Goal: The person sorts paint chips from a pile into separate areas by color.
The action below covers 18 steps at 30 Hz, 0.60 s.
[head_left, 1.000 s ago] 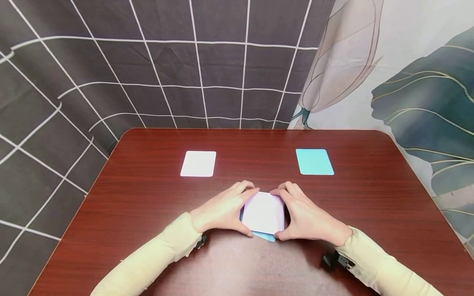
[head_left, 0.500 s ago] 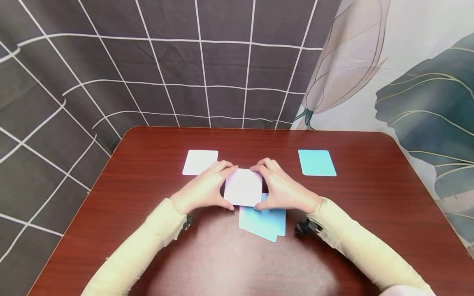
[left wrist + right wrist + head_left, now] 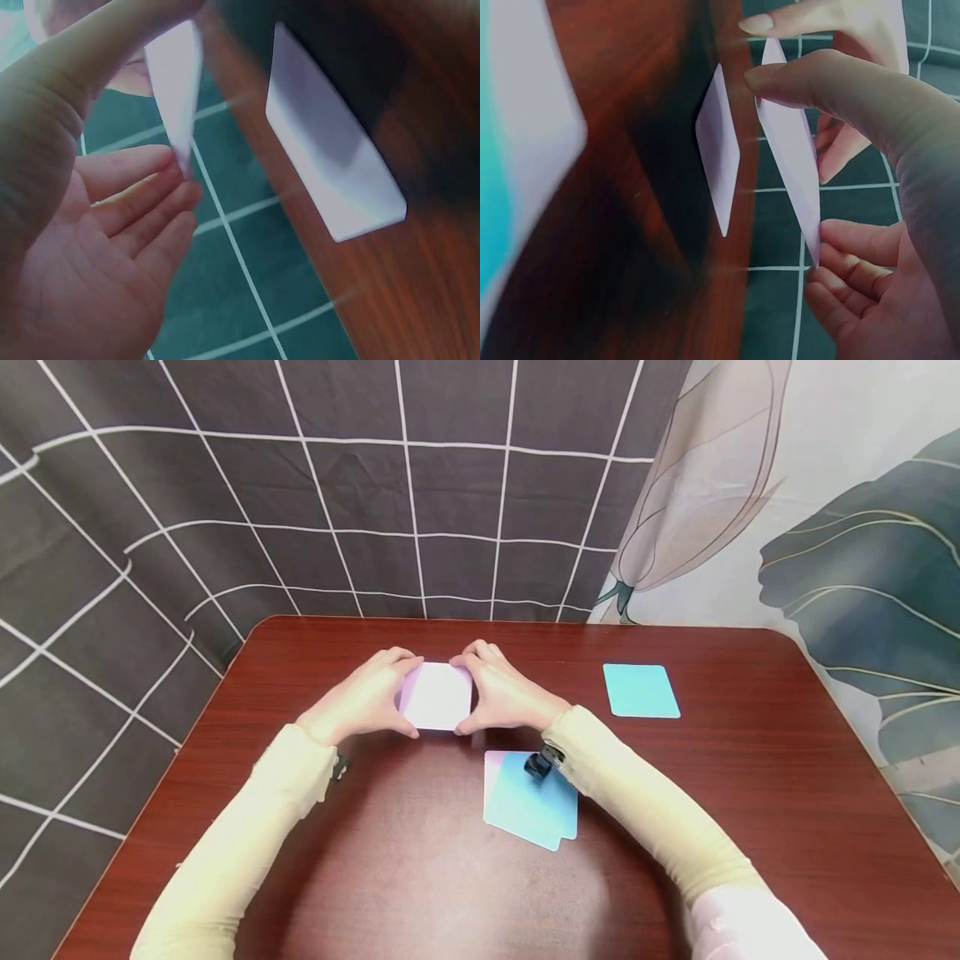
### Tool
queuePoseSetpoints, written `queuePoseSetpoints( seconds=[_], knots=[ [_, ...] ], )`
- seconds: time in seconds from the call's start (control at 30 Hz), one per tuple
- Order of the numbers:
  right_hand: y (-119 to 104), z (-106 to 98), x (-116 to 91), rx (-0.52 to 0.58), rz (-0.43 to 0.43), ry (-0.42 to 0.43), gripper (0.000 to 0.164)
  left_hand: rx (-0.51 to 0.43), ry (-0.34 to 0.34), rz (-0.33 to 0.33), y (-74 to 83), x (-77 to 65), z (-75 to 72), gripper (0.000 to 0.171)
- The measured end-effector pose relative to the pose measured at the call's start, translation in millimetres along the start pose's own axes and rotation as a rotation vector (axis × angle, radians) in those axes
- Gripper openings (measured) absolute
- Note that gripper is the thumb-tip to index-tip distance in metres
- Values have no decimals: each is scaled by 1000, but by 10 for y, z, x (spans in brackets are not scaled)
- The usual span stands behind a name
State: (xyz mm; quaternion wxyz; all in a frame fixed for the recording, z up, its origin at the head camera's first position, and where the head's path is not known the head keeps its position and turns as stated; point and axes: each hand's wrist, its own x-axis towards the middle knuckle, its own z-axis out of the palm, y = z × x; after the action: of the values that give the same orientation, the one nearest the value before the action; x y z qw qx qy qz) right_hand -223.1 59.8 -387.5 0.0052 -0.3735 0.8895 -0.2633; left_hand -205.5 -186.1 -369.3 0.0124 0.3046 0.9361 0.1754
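Note:
Between both hands is a thin, pale lilac-white square card (image 3: 438, 697), gripped by its edges. My left hand (image 3: 367, 697) pinches its left side with thumb and fingers, and my right hand (image 3: 506, 689) does the same on the right. Both wrist views show this held card (image 3: 789, 150) raised above the table. Another pale square card (image 3: 322, 150) lies flat on the wood below it; in the head view the held card and hands hide it.
Nearer the front lies a loose pile of blue and lilac cards (image 3: 525, 802), partly overlapped by the black right wrist camera (image 3: 537, 766). A turquoise card (image 3: 642, 690) lies at the back right of the brown table (image 3: 720, 760). A dark gridded curtain (image 3: 360, 485) hangs behind.
Both hands have carried the pale card from the pile at the centre toward the back left, over the white card there. The blue cards beneath have come into view.

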Motion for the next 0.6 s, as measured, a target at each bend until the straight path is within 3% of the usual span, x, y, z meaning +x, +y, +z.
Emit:
queuePoseSetpoints(
  seconds=[0.23, 0.43, 0.6],
  knots=[
    [6, 170, 424, -37, 31, -47, 87, 12, -50, -106, -242, 28, -108, 99],
    [29, 324, 667, -28, 111, -99, 90, -5, -64, -136, -444, 73, -94, 94],
    [5, 397, 756, -13, 152, -143, 92, -12, -102, -142, -551, 86, -51, 89]
  ],
)
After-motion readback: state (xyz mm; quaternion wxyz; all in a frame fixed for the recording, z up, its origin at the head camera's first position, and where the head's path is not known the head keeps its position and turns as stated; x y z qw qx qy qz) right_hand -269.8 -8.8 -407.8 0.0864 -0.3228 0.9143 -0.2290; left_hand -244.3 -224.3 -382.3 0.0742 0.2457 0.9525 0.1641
